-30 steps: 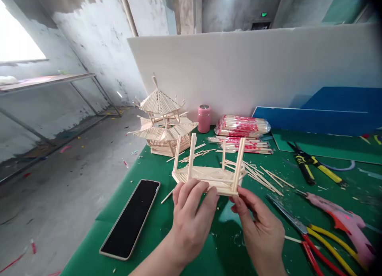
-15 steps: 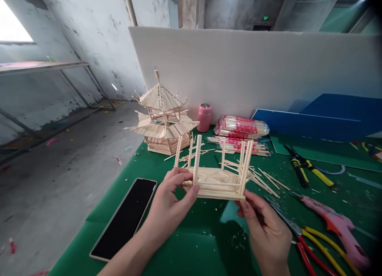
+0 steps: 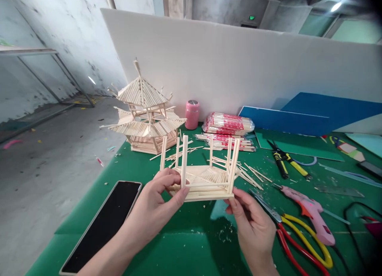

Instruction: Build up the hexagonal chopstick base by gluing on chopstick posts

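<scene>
A small frame of pale wooden sticks (image 3: 209, 192), with a flat base and several upright posts, is held above the green table. My left hand (image 3: 158, 204) pinches its left side at the foot of a front post, thumb in front. At the front right corner of the base, my right hand (image 3: 253, 224) grips with thumb and fingers. A finished-looking stick pavilion (image 3: 146, 124) with two tiers of roof stands behind, to the left. Loose sticks (image 3: 250, 176) lie behind the held frame.
A phone (image 3: 104, 224) lies at left on the green table (image 3: 179, 252). A pink jar (image 3: 191, 115) and wrapped stick bundles (image 3: 228, 124) stand behind. At right are yellow-black pliers (image 3: 288, 160), red-yellow pliers (image 3: 301, 236) and a pink glue gun (image 3: 310, 212).
The view has turned to the right, so everything appears farther left and more of the table's right side shows. Both hands keep their hold on the stick frame.
</scene>
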{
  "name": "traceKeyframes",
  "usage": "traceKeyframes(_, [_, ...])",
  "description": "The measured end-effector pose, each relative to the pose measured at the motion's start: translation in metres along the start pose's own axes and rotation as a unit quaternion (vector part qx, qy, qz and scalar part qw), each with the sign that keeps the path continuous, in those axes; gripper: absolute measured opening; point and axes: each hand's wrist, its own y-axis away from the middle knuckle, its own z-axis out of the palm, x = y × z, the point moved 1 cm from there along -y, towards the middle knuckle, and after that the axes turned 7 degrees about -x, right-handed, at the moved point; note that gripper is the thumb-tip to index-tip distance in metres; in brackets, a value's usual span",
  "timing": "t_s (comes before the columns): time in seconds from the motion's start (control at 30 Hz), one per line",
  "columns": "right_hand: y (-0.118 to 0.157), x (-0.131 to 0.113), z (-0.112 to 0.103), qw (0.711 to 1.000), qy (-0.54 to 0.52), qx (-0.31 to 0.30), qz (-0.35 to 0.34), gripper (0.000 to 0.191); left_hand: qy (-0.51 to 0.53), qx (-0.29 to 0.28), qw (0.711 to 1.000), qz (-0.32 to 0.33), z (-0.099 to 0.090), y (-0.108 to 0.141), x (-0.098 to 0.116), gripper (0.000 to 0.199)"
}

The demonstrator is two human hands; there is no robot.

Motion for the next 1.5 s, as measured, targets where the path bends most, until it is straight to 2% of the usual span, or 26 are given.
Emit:
traceKeyframes(0.07, [-0.002,0.0,-0.002,1.0,-0.002,0.008,0.001,0.019,0.008,-0.01,1.0,0.018,0.002,0.002,0.002,0.008])
traceKeyframes(0.13, [-0.004,0.0,-0.003,1.0,-0.003,0.013,0.007,0.019,0.005,-0.011,1.0,0.026,0.005,0.003,0.003,0.013])
traceKeyframes(0.33, [-0.008,-0.003,-0.006,0.999,0.0,0.026,0.028,0.024,-0.016,0.017,0.999,0.024,0.012,0.006,0.002,0.011])
traceKeyframes(0.57, [-0.009,-0.004,-0.007,0.998,0.009,0.055,0.026,0.023,-0.108,0.056,0.989,0.09,0.015,0.005,0.006,0.012])
traceKeyframes(0.77, [-0.008,-0.002,-0.007,0.998,0.017,0.053,0.023,0.022,-0.133,0.073,0.982,0.109,0.017,0.006,0.004,0.01])
traceKeyframes(0.87, [-0.005,-0.005,-0.01,0.996,0.052,0.072,-0.013,0.023,-0.124,0.09,0.981,0.119,0.019,0.007,0.002,0.012])
traceKeyframes(0.97, [-0.008,-0.022,-0.014,0.981,0.117,0.097,-0.124,0.025,-0.109,0.084,0.984,0.114,0.021,0.009,0.0,0.013])
traceKeyframes(1.0, [-0.012,-0.031,-0.014,0.971,0.147,0.074,-0.172,0.026,-0.104,0.08,0.985,0.112,0.022,0.009,-0.001,0.014])
traceKeyframes(1.1, [-0.026,-0.06,-0.007,0.922,0.234,-0.083,-0.298,0.025,-0.091,0.073,0.988,0.104,0.023,0.012,-0.001,0.014])
traceKeyframes(1.13, [-0.032,-0.068,-0.003,0.906,0.254,-0.113,-0.319,0.023,-0.087,0.074,0.988,0.103,0.024,0.012,-0.001,0.014])
traceKeyframes(1.23, [-0.044,-0.084,0.007,0.88,0.302,-0.169,-0.325,0.017,-0.076,0.08,0.989,0.101,0.025,0.013,0.0,0.013])
traceKeyframes(1.33, [-0.048,-0.088,0.015,0.864,0.324,-0.205,-0.326,0.015,-0.064,0.083,0.989,0.101,0.025,0.013,0.001,0.013])
traceKeyframes(1.5, [-0.048,-0.086,0.017,0.863,0.319,-0.214,-0.329,0.014,-0.055,0.082,0.99,0.103,0.025,0.014,0.001,0.012])
